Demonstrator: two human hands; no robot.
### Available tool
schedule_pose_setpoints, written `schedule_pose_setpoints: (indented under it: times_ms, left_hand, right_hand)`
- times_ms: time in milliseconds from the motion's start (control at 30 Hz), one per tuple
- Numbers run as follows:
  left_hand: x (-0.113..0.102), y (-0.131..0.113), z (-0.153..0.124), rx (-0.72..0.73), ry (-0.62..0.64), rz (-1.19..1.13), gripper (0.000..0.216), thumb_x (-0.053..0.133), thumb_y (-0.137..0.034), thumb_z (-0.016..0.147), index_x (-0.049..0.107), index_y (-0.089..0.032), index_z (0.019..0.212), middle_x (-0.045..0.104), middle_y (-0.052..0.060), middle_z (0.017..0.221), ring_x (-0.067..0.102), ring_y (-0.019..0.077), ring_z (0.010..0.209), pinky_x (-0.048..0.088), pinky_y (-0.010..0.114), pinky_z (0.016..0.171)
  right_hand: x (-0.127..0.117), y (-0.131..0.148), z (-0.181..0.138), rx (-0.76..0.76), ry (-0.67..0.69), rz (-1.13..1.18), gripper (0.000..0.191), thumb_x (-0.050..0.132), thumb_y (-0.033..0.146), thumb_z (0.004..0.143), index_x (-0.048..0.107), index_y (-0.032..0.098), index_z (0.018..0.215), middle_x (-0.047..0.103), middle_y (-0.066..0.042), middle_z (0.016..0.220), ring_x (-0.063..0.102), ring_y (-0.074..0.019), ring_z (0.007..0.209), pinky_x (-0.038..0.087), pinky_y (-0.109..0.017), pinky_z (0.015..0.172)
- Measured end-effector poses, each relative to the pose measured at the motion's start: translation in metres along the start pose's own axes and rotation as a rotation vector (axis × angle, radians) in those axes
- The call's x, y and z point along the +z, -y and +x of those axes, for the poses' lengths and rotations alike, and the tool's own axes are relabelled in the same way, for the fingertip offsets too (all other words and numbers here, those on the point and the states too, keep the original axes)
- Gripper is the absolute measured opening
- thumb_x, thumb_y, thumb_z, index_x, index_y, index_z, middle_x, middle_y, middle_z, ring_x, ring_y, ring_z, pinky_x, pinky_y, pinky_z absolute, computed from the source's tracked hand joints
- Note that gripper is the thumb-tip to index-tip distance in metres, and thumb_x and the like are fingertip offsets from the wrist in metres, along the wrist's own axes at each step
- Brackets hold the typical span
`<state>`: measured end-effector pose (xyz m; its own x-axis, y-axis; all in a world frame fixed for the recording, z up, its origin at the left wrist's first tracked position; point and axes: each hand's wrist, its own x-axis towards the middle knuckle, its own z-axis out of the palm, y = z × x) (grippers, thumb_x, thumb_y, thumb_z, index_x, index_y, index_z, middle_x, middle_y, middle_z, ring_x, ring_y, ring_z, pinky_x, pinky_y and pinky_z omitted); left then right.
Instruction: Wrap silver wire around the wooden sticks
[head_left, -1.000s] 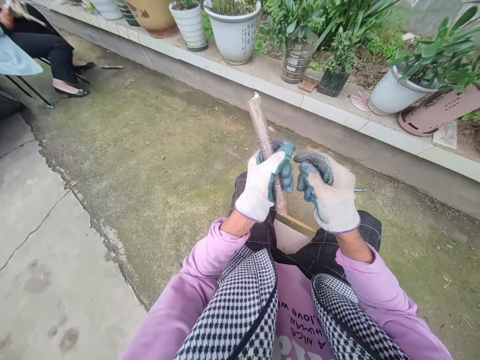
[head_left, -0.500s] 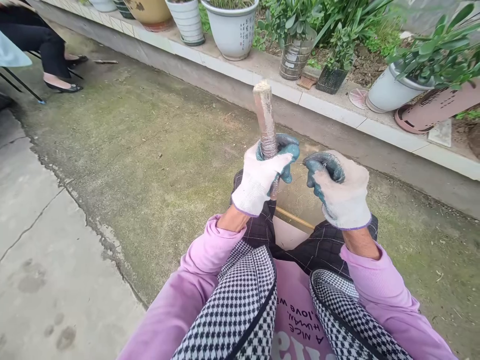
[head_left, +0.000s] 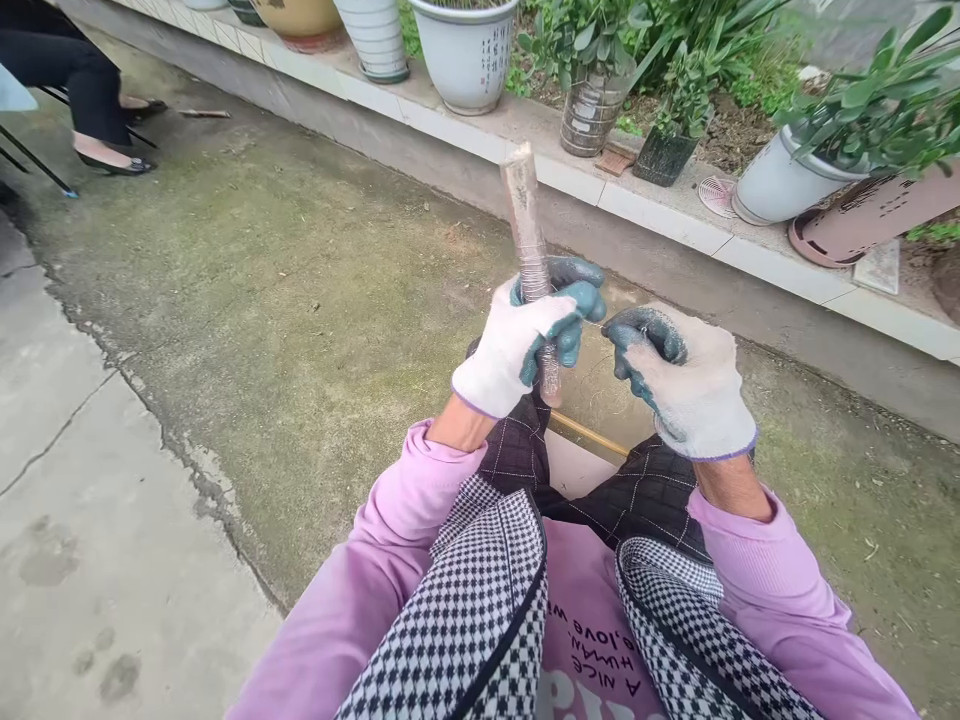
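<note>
My left hand point(head_left: 525, 340), in a white glove with a teal palm, is wrapped round a thick brownish rod point(head_left: 525, 220) wound with thin wire. The rod stands nearly upright in front of my knees. My right hand point(head_left: 679, 380), gloved the same way, is curled closed just to the right of it, fingertips close to the left thumb. A very thin wire seems to run from the right fingers towards the rod; it is hard to make out. A yellowish stick point(head_left: 589, 435) lies across below my hands.
A low concrete ledge point(head_left: 465, 130) runs along the back, carrying several plant pots, among them a white one point(head_left: 465, 55) and a tipped pinkish one point(head_left: 877, 215). Another person's legs and shoes point(head_left: 105, 150) show at the far left. Mossy concrete ground point(head_left: 262, 300) lies around.
The rod has risen a little and stands more upright. My right hand has moved closer to the left hand. The metal point seen past my right hand one second ago is out of sight.
</note>
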<state>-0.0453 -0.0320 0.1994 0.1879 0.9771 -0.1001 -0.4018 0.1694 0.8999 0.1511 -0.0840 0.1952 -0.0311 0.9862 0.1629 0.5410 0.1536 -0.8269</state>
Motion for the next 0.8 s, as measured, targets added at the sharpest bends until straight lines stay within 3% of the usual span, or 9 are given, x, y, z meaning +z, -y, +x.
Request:
schedule_pose_setpoints:
  times_ms: [133, 300, 500, 600, 667, 800]
  left_hand:
    - [0.001, 0.007, 0.003, -0.002, 0.044, 0.024, 0.042, 0.1, -0.049, 0.082, 0.079, -0.02, 0.103, 0.071, -0.003, 0.079, 0.056, 0.0081, 0.055, 0.052, 0.022, 0.051]
    - [0.005, 0.015, 0.005, 0.017, 0.045, 0.294, 0.033, 0.101, -0.034, 0.078, 0.084, -0.017, 0.1, 0.078, -0.001, 0.083, 0.063, 0.0099, 0.06, 0.057, 0.024, 0.058]
    - [0.007, 0.017, 0.0, -0.107, 0.228, 0.489, 0.026, 0.101, -0.03, 0.077, 0.082, -0.016, 0.089, 0.071, -0.002, 0.071, 0.061, 0.0103, 0.056, 0.052, 0.023, 0.054]
    - [0.009, 0.023, -0.001, -0.122, 0.231, 0.512, 0.025, 0.101, -0.03, 0.078, 0.083, -0.016, 0.089, 0.069, -0.004, 0.07, 0.06, 0.0103, 0.057, 0.05, 0.022, 0.054]
    - [0.011, 0.029, -0.001, -0.118, 0.186, 0.497, 0.025, 0.1, -0.031, 0.08, 0.085, -0.016, 0.092, 0.069, -0.004, 0.07, 0.06, 0.0105, 0.057, 0.05, 0.023, 0.054]
    - [0.01, 0.035, 0.0, -0.119, 0.118, 0.397, 0.027, 0.1, -0.033, 0.08, 0.085, -0.015, 0.093, 0.07, -0.004, 0.07, 0.057, 0.0096, 0.054, 0.051, 0.023, 0.052]
  right_hand:
    - [0.001, -0.003, -0.006, 0.057, -0.043, 0.042, 0.018, 0.073, 0.039, 0.104, 0.085, 0.027, 0.097, 0.069, 0.0, 0.068, 0.066, -0.0206, 0.059, 0.054, -0.034, 0.057]
    - [-0.005, -0.015, -0.014, 0.049, -0.07, 0.052, 0.017, 0.07, 0.031, 0.096, 0.086, 0.025, 0.096, 0.07, 0.001, 0.068, 0.062, -0.018, 0.056, 0.05, -0.033, 0.055]
    - [-0.018, -0.019, -0.017, 0.087, -0.092, -0.04, 0.016, 0.071, 0.035, 0.099, 0.083, 0.026, 0.093, 0.072, 0.001, 0.069, 0.059, -0.0162, 0.053, 0.047, -0.03, 0.054]
    - [-0.02, -0.02, -0.018, 0.045, -0.088, -0.085, 0.019, 0.071, 0.037, 0.103, 0.081, 0.027, 0.089, 0.074, -0.001, 0.07, 0.065, -0.0177, 0.058, 0.051, -0.031, 0.06]
    - [-0.019, -0.025, -0.019, 0.029, -0.089, -0.08, 0.02, 0.071, 0.038, 0.105, 0.084, 0.027, 0.095, 0.075, -0.001, 0.072, 0.066, -0.0183, 0.06, 0.053, -0.031, 0.061]
    - [-0.018, -0.041, -0.022, 0.007, -0.09, 0.055, 0.033, 0.069, 0.041, 0.109, 0.09, 0.029, 0.131, 0.079, 0.0, 0.082, 0.069, -0.0196, 0.064, 0.057, -0.031, 0.061]
